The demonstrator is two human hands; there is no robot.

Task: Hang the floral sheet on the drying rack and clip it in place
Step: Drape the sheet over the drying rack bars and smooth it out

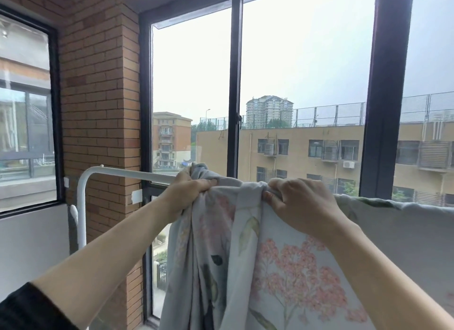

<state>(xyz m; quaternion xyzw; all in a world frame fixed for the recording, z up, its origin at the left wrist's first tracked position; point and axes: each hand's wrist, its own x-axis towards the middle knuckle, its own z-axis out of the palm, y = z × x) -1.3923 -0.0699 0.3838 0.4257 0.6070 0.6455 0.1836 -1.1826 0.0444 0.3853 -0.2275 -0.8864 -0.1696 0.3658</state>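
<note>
The floral sheet (277, 263), pale grey-blue with pink blossoms and green leaves, hangs over the top bar of the white drying rack (127, 173). My left hand (189, 188) grips a bunched fold of the sheet at the bar. My right hand (299, 202) pinches the sheet's top edge a little to the right. The fabric between my hands is gathered; to the right it lies spread flat along the bar. The bar is bare from my left hand to its curved left corner. No clip is in view.
A brick pillar (98, 108) stands left of the rack, close behind its upright post (81, 216). Tall dark-framed windows (234, 84) run right behind the bar. A smaller window (27, 108) is on the left wall.
</note>
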